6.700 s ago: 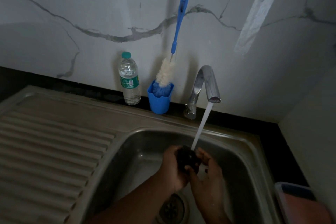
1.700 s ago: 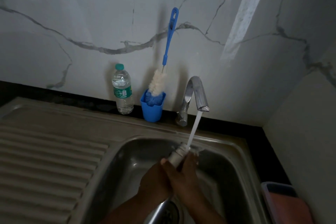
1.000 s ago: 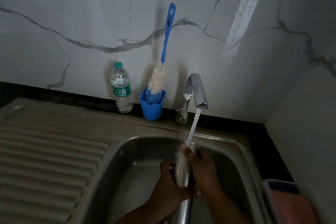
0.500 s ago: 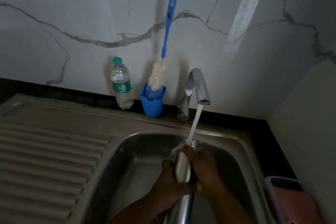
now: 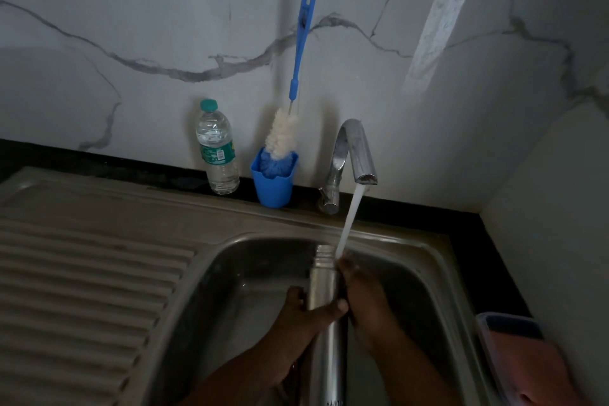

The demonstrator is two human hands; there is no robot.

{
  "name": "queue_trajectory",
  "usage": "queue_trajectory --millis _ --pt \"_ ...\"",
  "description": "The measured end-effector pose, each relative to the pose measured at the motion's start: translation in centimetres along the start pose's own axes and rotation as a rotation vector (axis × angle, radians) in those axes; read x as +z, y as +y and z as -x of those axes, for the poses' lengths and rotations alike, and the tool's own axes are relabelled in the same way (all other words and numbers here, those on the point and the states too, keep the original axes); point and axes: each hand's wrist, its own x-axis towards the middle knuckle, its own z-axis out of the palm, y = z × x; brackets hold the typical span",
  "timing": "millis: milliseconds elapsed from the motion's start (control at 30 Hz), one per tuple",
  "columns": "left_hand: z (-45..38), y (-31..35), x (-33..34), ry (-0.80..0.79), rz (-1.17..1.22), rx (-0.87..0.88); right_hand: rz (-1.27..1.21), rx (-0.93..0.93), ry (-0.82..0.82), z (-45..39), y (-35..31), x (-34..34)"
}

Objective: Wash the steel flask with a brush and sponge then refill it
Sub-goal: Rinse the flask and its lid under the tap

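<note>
Steel flask (image 5: 324, 293), gripped by both hands, has shifted left, so tap water (image 5: 348, 217) now strikes the right hand (image 5: 365, 303).

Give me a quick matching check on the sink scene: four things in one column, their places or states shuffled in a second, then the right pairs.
Things:
1. steel flask
2. bottle brush
3. plastic water bottle
4. tap

Places or states:
A. standing head-down in the blue cup
B. running, stream falling into the sink
C. gripped by the left hand and right hand over the basin
D. upright on the ledge, left of the blue cup

Pairs: 1-C, 2-A, 3-D, 4-B
</note>
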Motion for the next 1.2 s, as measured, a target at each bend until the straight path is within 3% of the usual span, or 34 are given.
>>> queue_trajectory --millis 100,233,433,633,800,900,1067,1200 --pt "0.0 0.0 -0.3 -0.067 0.021 -0.004 -0.037 0.052 0.009 0.1 -0.6 0.4" --pt "0.7 0.5 0.1 -0.142 0.188 -0.132 -0.115 0.158 0.097 -0.1 0.0 0.5" --pt "0.1 0.3 1.2 -0.007 0.084 0.006 0.018 0.09 0.117 -0.5 0.3 1.1" --pt "-0.6 0.5 0.4 -0.103 0.137 -0.024 -0.253 0.172 0.171 -0.5 0.2 0.7" --pt "-0.6 -0.8 1.3 0.026 0.155 0.026 -0.056 0.033 0.192 -0.5 1.5 2.0" --pt "-0.7 -0.4 1.3 0.045 0.1 0.053 -0.18 0.097 0.185 -0.3 1.2 1.4" --pt "-0.1 0.7 0.2 -0.126 0.17 -0.098 -0.302 0.206 0.074 -0.1 0.3 1.2" --pt "-0.8 0.3 -0.4 -0.028 0.107 -0.034 -0.282 0.164 0.02 0.5 1.0 2.1"
